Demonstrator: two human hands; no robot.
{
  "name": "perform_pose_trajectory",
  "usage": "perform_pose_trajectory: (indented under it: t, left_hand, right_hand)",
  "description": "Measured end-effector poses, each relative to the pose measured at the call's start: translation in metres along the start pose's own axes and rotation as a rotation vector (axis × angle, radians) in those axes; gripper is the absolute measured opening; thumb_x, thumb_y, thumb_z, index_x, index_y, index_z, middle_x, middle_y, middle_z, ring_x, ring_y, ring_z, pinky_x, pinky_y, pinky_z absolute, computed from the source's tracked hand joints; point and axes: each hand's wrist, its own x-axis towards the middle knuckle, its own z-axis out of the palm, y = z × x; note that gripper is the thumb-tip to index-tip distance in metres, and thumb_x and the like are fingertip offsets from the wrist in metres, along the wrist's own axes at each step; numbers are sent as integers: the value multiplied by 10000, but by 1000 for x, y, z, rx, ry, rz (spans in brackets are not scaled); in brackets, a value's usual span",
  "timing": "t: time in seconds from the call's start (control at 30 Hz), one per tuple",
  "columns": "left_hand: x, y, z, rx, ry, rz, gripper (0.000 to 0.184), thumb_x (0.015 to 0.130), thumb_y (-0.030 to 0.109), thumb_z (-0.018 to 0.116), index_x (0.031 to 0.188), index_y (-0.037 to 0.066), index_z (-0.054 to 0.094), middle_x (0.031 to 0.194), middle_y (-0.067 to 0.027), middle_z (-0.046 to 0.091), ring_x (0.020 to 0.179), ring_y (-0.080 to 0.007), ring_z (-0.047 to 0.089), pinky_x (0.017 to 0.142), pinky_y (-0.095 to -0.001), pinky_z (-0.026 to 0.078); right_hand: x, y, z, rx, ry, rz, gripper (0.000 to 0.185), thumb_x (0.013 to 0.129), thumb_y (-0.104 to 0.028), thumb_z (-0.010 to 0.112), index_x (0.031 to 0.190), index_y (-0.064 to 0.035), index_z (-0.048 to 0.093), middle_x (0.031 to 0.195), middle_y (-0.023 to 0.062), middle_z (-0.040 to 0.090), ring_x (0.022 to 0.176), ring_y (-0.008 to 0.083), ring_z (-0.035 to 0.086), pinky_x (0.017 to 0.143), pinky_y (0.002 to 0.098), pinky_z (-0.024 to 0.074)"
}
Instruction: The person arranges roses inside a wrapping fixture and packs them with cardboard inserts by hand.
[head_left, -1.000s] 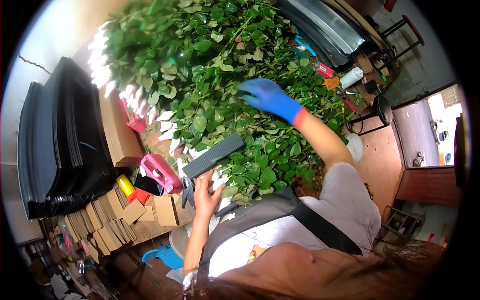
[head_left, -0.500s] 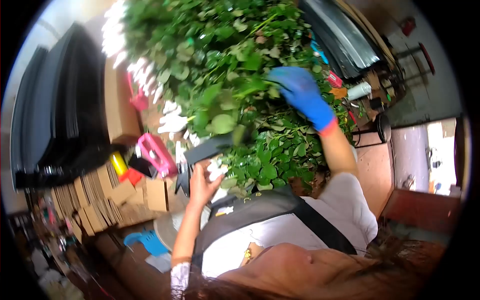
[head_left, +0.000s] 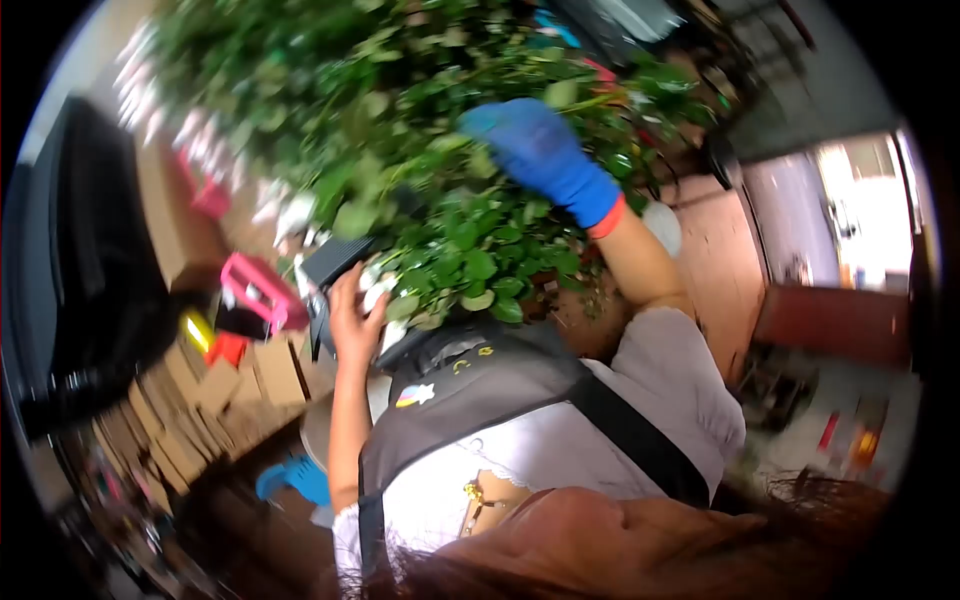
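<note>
My bare left hand is at the left of the bunch. Its fingers are curled around white flower heads, beside a dark box-shaped block. Leafy green stems run right from these heads across the front of my apron. Over the foliage, my right hand, in a blue glove with an orange cuff, is closed on leafy stems; its fingertips are blurred and partly lost among the leaves. Behind both hands spreads a large heap of leafy stems, with white wrapped-looking heads along its left edge.
Pink plastic holders stand left of my left hand. Cardboard pieces, a yellow cylinder and a stack of black sheets lie farther left. A blue plastic item is low down. At the right is a bright doorway.
The view has swung, so everything sits further left and somewhat higher or lower. My gloved right hand has shifted left over the foliage. My left hand stays at the white heads.
</note>
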Motion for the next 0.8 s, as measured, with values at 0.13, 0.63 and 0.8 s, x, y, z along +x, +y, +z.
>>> perform_pose_trajectory:
  t: [0.13,0.63,0.8]
  left_hand:
    - [-2,-24,7,-57,32,110,524,791,58,737,1290,16,583,1236,-144,581,1069,-286,605,912,-370,503]
    - [1,-12,3,78,56,132,591,778,141,773,1322,32,569,1222,-188,576,1168,-365,560,1011,-416,456]
    - [-1,1,3,-5,117,91,558,792,152,786,1290,24,569,1209,-175,585,1109,-324,603,941,-395,502]
  right_hand:
    - [-36,-21,1,146,-283,50,342,827,-111,639,1165,-157,663,1136,86,680,995,311,658,877,440,530]
    - [-13,-100,12,419,-236,79,512,902,-289,627,1393,-183,528,947,146,678,846,339,658,750,465,516]
    - [17,-137,107,188,-640,69,433,914,-507,566,1168,-172,672,892,132,717,841,327,691,727,472,524]
